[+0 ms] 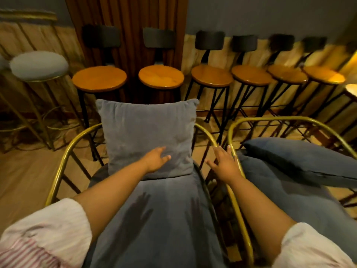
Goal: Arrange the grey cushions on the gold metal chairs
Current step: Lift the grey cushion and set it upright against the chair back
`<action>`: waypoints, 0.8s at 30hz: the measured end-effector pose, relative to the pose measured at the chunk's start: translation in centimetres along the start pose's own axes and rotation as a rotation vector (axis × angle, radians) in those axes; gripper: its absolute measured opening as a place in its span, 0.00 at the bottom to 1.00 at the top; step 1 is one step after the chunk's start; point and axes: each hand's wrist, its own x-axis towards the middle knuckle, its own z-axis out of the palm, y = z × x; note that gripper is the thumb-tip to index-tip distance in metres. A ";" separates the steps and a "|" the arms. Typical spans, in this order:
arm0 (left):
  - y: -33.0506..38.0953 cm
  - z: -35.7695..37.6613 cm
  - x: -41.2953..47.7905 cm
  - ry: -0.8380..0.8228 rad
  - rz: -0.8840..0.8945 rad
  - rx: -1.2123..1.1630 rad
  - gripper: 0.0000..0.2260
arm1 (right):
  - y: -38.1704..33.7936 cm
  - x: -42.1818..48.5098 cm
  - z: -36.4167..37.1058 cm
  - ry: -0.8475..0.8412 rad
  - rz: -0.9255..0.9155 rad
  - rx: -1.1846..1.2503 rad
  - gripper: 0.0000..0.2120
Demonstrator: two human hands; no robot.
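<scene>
Your left hand (156, 159) lies flat and open against the lower part of the upright grey cushion (148, 138), fingers spread and gripping nothing, while your right hand (225, 163) is also open, its fingers splayed at the gold rail where the two chairs meet; whether the fingertips actually touch the metal is hard to tell. The upright cushion stands directly beyond your left palm, propped against the back of the gold metal chair (63, 161) whose curved frame arcs around to the left of your left forearm. Beneath both forearms runs that chair's grey seat pad (160, 219) (your hands cast dark shadows on it). Just past your right hand sits the second gold chair (289, 119), its rail curving away to the right, and on its seat a second grey cushion (301, 157) lies tilted on its side, well to the right of your right wrist, resting on the seat pad below it. Your two hands are near each other but apart, separated by the edge of the upright cushion and the first chair's right arm rail. Farther beyond your fingertips a row of wooden-topped stools (161, 76) lines the wall, and off to the left of your left hand stands a grey-topped stool (38, 65) on gold legs.
</scene>
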 end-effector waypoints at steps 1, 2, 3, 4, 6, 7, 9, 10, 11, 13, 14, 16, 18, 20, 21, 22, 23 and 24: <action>1.7 0.7 -0.6 -0.014 0.037 0.022 0.27 | 1.1 -1.1 -1.2 0.023 0.005 -0.003 0.31; 3.3 1.4 -1.1 -0.024 0.071 0.038 0.27 | 2.3 -2.1 -2.4 0.045 0.009 0.001 0.31; 5.0 2.3 -1.5 -0.037 0.101 0.053 0.27 | 3.7 -3.2 -3.6 0.068 0.012 0.012 0.31; 6.8 3.2 -1.8 -0.047 0.132 0.061 0.26 | 5.1 -4.3 -4.9 0.088 0.014 0.024 0.31; 10.3 4.9 -2.4 -0.059 0.194 0.070 0.26 | 8.0 -6.0 -7.0 0.108 0.037 0.046 0.30; 12.2 5.9 -2.7 -0.068 0.222 0.066 0.26 | 9.7 -7.0 -8.1 0.114 0.051 0.054 0.30; 16.1 8.2 -3.2 -0.085 0.265 0.061 0.26 | 13.4 -8.7 -10.2 0.124 0.071 0.057 0.30; 17.5 9.3 -3.3 -0.080 0.285 0.061 0.26 | 14.9 -9.3 -10.9 0.126 0.077 0.060 0.31; 19.3 10.7 -3.5 -0.070 0.300 0.062 0.26 | 16.8 -10.0 -11.7 0.129 0.084 0.060 0.31; 22.7 13.7 -4.0 -0.056 0.299 0.065 0.27 | 20.6 -11.6 -13.2 0.114 0.101 0.050 0.31; 24.3 15.2 -4.2 -0.057 0.300 0.060 0.27 | 22.5 -12.3 -13.8 0.105 0.112 0.045 0.31; 27.2 17.9 -4.4 -0.082 0.314 0.056 0.27 | 26.1 -13.6 -15.1 0.104 0.134 0.034 0.32; 30.2 20.6 -4.3 -0.121 0.316 0.041 0.29 | 29.7 -15.0 -16.5 0.120 0.161 0.039 0.32; 32.7 22.7 -4.3 -0.136 0.317 0.025 0.30 | 33.0 -15.9 -17.7 0.125 0.186 0.059 0.32; 34.0 23.7 -4.3 -0.145 0.314 0.024 0.30 | 34.7 -16.3 -18.2 0.124 0.204 0.075 0.33; 35.1 24.7 -4.1 -0.152 0.308 0.029 0.30 | 36.3 -16.5 -18.7 0.121 0.225 0.089 0.33; 36.1 25.6 -3.7 -0.157 0.301 0.046 0.30 | 37.8 -16.5 -19.2 0.118 0.245 0.101 0.34; 36.9 26.4 -3.2 -0.162 0.294 0.067 0.30 | 39.2 -16.4 -19.5 0.115 0.262 0.113 0.34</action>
